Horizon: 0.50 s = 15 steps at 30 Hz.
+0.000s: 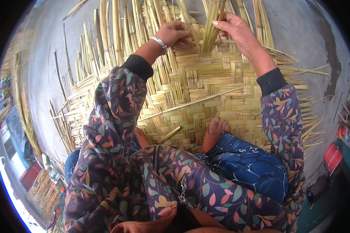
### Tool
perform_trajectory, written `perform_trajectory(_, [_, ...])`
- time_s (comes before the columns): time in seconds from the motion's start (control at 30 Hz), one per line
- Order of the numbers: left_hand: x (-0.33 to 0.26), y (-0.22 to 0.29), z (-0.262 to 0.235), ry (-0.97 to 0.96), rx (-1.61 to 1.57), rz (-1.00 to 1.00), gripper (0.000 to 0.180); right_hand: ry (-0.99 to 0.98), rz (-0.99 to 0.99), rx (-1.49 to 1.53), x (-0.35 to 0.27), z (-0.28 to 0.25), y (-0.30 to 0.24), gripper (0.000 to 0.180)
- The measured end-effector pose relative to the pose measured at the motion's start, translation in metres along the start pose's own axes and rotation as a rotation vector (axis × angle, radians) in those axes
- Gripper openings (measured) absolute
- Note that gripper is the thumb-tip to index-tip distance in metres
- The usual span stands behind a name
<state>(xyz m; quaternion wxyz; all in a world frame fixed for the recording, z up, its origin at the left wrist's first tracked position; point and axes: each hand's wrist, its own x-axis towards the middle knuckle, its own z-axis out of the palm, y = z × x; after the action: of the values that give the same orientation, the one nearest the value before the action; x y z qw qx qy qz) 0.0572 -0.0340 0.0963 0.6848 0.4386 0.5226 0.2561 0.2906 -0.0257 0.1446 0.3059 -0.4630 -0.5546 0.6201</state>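
Beneath me spreads a mat of flat yellow-green reed strips (221, 105), tightly woven in its middle, with long loose ends along its far and side edges. At the far edge my right hand (239, 33) is closed, thumb against fingers, around several raised reed strips (210, 33) that rise out of the weave. To its left, my left hand (175, 34), wearing a silver bangle (159, 42), has its fingers pinched together at a pale reed strip (185, 13) blurred by motion. The fingertips of the left hand are partly hidden.
One thin loose strip (200, 101) lies slantwise across the mat, and a short piece (169, 134) rests near my bare feet (216, 130), which are on the weave. Grey concrete floor (315, 50) surrounds it. Long stalks (25, 112) lie at the left; a red object (333, 156) is at the right.
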Motion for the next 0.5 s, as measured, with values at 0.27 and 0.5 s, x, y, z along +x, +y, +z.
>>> perform_trajectory(0.27, [-0.01,0.012,0.033,0.05,-0.155,0.049,0.018,-0.025,0.027,-0.006,0.007,-0.004,0.0,0.021])
perform_trajectory(0.5, [-0.008,0.013,0.017,-0.076,-0.125,0.026,0.027,0.018,0.074,-0.073,0.02,-0.001,0.002,0.02])
